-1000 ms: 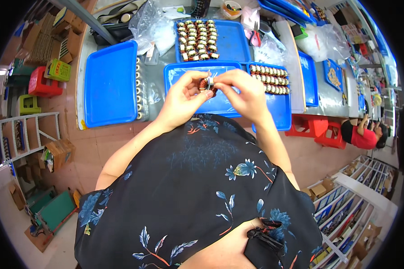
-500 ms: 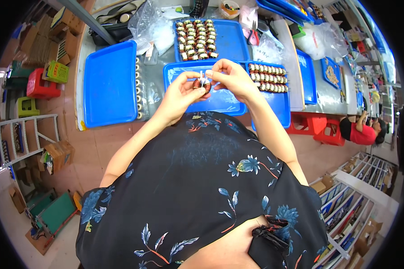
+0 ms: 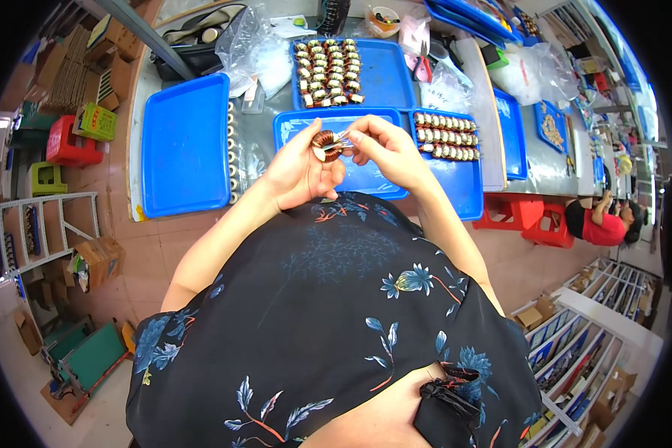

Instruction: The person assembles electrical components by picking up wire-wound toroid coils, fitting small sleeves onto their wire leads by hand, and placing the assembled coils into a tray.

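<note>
Above blue tray [image 3: 366, 175] | left hand [image 3: 300, 173] grips copper coil [image 3: 325, 145] — right hand [image 3: 384, 149] pinches its wire

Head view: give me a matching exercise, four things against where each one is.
Things:
1. copper-wound ring coil
2. empty blue tray
3. red stool
4. tray with a block of coils in several rows

Places:
A. on the floor right of the table
B. at the table's left end
C. between the left hand and right hand
D. at the table's far side, beyond the hands

Pairs: 1-C, 2-B, 3-A, 4-D
</note>
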Demonstrator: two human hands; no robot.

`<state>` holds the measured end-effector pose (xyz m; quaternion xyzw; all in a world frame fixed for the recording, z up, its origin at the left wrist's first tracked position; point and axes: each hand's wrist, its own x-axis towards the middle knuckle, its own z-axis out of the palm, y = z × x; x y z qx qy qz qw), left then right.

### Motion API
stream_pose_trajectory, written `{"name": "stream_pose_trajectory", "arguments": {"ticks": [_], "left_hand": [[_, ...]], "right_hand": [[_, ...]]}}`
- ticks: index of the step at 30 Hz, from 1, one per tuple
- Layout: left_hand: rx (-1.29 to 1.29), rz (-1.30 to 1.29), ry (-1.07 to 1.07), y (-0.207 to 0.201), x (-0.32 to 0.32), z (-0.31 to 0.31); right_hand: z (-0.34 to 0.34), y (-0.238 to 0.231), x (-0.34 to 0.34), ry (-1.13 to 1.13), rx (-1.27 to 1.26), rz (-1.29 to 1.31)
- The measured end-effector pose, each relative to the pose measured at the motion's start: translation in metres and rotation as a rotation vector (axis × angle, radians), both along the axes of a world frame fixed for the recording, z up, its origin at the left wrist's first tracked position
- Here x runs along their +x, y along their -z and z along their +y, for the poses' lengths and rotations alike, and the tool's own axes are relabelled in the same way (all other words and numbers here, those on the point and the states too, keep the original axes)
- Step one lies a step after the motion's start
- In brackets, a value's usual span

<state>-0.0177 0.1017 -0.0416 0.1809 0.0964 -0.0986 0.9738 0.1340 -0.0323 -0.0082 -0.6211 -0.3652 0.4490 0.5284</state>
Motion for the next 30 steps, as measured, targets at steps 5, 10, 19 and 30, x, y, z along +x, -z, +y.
{"name": "stream_pose_trajectory", "arguments": {"ticks": [5, 10, 19, 30], "left_hand": [[0.317, 0.179, -0.01, -0.007, 0.0, -0.006], [0.561, 0.307, -0.061, -0.001, 0.001, -0.009], [1.12, 0.18, -0.266, -0.002, -0.001, -0.013], [1.793, -0.153, -0.134, -0.015, 0.006, -0.014]], "right_hand": [[-0.003, -0.011, -0.006, -0.077, -0.038, -0.09], [-0.006, -0.011, -0.01, -0.065, -0.1, -0.17], [-0.008, 0.001, -0.008, 0.04, -0.196, -0.13], [-0.015, -0.01, 0.005, -0.255, -0.223, -0.524]]}}
